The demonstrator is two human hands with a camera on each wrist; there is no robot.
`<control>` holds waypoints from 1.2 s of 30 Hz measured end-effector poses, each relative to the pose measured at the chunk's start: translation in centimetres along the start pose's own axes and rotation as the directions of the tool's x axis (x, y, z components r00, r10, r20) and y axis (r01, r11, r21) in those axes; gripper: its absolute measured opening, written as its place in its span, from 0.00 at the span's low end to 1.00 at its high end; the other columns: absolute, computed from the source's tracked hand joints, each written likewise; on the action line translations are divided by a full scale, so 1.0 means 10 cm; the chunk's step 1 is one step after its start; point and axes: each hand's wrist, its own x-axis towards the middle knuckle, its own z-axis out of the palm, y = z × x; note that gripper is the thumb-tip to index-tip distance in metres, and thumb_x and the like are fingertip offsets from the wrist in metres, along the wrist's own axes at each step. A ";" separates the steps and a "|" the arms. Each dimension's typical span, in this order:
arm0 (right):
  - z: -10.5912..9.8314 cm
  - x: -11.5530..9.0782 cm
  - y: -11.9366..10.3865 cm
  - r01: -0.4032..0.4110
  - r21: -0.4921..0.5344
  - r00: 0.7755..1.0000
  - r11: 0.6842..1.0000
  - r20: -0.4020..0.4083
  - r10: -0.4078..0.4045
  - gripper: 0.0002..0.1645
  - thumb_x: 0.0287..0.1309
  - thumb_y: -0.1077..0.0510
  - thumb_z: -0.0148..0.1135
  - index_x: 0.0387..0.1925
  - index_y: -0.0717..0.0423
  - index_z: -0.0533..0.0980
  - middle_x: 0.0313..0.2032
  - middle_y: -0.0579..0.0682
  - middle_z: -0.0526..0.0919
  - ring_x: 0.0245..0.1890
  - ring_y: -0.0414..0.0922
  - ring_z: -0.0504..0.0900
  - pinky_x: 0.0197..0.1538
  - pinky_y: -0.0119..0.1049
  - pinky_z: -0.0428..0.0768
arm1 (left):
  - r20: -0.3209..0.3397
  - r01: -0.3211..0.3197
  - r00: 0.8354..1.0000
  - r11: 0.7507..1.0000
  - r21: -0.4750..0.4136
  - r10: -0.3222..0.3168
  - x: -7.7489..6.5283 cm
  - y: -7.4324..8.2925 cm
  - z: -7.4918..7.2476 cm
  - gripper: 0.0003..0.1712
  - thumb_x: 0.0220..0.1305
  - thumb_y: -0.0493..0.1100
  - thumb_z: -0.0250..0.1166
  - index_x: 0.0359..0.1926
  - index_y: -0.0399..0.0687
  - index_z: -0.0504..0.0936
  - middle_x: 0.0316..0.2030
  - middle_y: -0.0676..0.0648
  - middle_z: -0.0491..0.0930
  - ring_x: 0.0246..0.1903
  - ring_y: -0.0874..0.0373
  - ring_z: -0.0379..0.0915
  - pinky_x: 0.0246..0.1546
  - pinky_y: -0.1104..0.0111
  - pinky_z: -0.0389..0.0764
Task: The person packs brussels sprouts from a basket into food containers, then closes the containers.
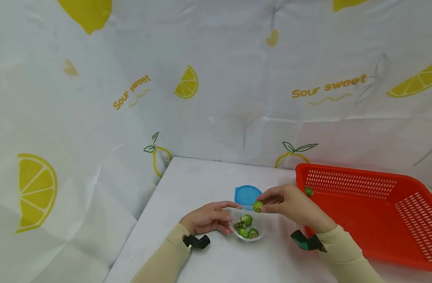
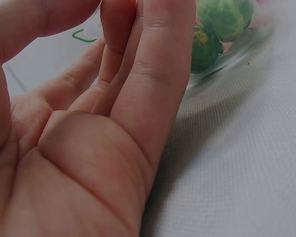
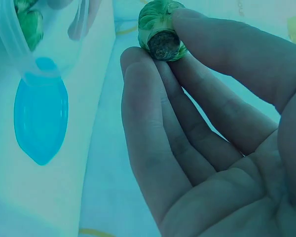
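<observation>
A clear plastic tub [image 1: 260,232] stands on the white table with several Brussels sprouts [image 1: 246,219] inside. Its blue lid [image 1: 247,195] lies open on the far side. My left hand [image 1: 209,217] rests at the tub's left side, fingers fairly straight and touching its rim. In the left wrist view, two sprouts [image 2: 224,19] show through the tub beyond the fingers. Between thumb and fingertips, my right hand [image 1: 294,204] pinches a single Brussels sprout [image 1: 257,206] over the tub's far right rim. Its brown cut stem end [image 3: 164,45] shows in the right wrist view.
A large red plastic basket [image 1: 364,220] stands on the right, close beside the right forearm. One more sprout [image 1: 309,191] is in its far left corner. A white sheet [image 1: 233,86] printed with lemons hangs behind and left of the table [image 1: 194,177].
</observation>
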 end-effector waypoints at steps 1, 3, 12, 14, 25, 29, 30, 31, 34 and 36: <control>0.03 0.01 0.01 0.005 0.012 1.000 1.000 0.005 -0.005 0.17 0.66 0.53 0.77 0.54 0.53 0.89 0.43 0.47 0.92 0.43 0.44 0.89 0.46 0.32 0.89 | -0.002 0.003 1.000 1.000 -0.001 -0.003 0.00 0.00 0.00 0.31 0.79 0.40 0.62 0.79 0.52 0.70 0.36 0.48 0.89 0.41 0.57 0.91 0.49 0.64 0.92; 0.09 0.02 0.03 0.008 0.031 1.000 0.999 0.015 -0.008 0.17 0.66 0.53 0.76 0.54 0.53 0.89 0.43 0.46 0.92 0.44 0.44 0.89 0.48 0.32 0.90 | -0.006 0.007 1.000 1.000 -0.001 -0.007 0.01 0.00 0.00 0.30 0.80 0.39 0.61 0.79 0.52 0.71 0.36 0.48 0.89 0.41 0.57 0.91 0.49 0.64 0.91; 0.25 0.00 0.11 -0.026 0.063 1.000 0.998 0.000 0.026 0.18 0.65 0.54 0.78 0.55 0.52 0.88 0.45 0.46 0.92 0.44 0.43 0.88 0.49 0.37 0.92 | -0.008 0.011 1.000 1.000 0.005 -0.011 0.03 -0.01 -0.01 0.31 0.80 0.38 0.60 0.79 0.51 0.69 0.36 0.48 0.89 0.42 0.57 0.91 0.50 0.64 0.91; 0.28 0.00 0.12 -0.037 0.062 0.999 0.997 -0.007 0.037 0.18 0.64 0.54 0.78 0.54 0.52 0.89 0.44 0.46 0.92 0.44 0.43 0.87 0.49 0.38 0.92 | -0.007 0.013 1.000 1.000 0.002 -0.013 0.03 -0.01 -0.01 0.31 0.80 0.38 0.61 0.80 0.51 0.69 0.36 0.48 0.89 0.41 0.57 0.91 0.50 0.64 0.91; 0.41 0.03 0.13 -0.051 0.007 0.998 0.999 -0.044 0.051 0.14 0.62 0.55 0.80 0.50 0.49 0.90 0.41 0.43 0.91 0.42 0.42 0.87 0.48 0.38 0.91 | -0.011 0.012 1.000 1.000 -0.002 -0.012 0.02 -0.02 -0.01 0.31 0.80 0.39 0.61 0.79 0.52 0.70 0.35 0.48 0.89 0.42 0.57 0.91 0.49 0.64 0.92; 0.44 0.03 0.12 -0.074 -0.005 0.996 0.997 -0.053 0.073 0.14 0.62 0.56 0.80 0.49 0.48 0.90 0.41 0.43 0.91 0.42 0.41 0.87 0.49 0.39 0.92 | -0.008 0.020 1.000 1.000 -0.001 -0.020 0.01 -0.01 -0.01 0.31 0.80 0.40 0.61 0.80 0.52 0.69 0.35 0.49 0.89 0.42 0.57 0.91 0.49 0.64 0.92; 0.44 0.03 0.12 -0.072 -0.008 0.996 0.997 -0.054 0.071 0.14 0.62 0.56 0.80 0.49 0.49 0.90 0.41 0.43 0.91 0.42 0.41 0.87 0.49 0.40 0.92 | -0.009 0.021 1.000 1.000 0.000 -0.021 0.01 -0.01 -0.01 0.31 0.80 0.40 0.61 0.80 0.52 0.69 0.35 0.49 0.89 0.42 0.57 0.91 0.49 0.64 0.92; 0.44 0.03 0.11 -0.078 -0.008 0.995 0.997 -0.056 0.077 0.14 0.62 0.56 0.80 0.49 0.48 0.90 0.41 0.43 0.91 0.42 0.41 0.87 0.49 0.40 0.92 | -0.010 0.021 1.000 1.000 0.001 -0.021 0.01 0.00 -0.01 0.31 0.80 0.40 0.61 0.80 0.52 0.69 0.35 0.49 0.89 0.42 0.57 0.91 0.49 0.64 0.92; 0.43 0.03 0.11 -0.073 -0.009 0.996 0.997 -0.054 0.072 0.14 0.62 0.57 0.79 0.50 0.49 0.90 0.42 0.44 0.91 0.42 0.41 0.87 0.49 0.41 0.92 | -0.015 0.026 1.000 1.000 0.001 -0.026 0.01 0.00 -0.01 0.31 0.80 0.40 0.62 0.79 0.52 0.69 0.36 0.48 0.89 0.42 0.57 0.91 0.50 0.64 0.91; 0.43 0.03 0.10 -0.074 -0.008 0.996 0.997 -0.052 0.074 0.15 0.62 0.56 0.80 0.50 0.49 0.90 0.42 0.44 0.91 0.42 0.40 0.87 0.50 0.41 0.92 | -0.018 0.023 1.000 1.000 0.003 -0.023 0.02 -0.01 -0.01 0.31 0.79 0.40 0.62 0.79 0.52 0.69 0.36 0.48 0.88 0.41 0.56 0.91 0.49 0.64 0.91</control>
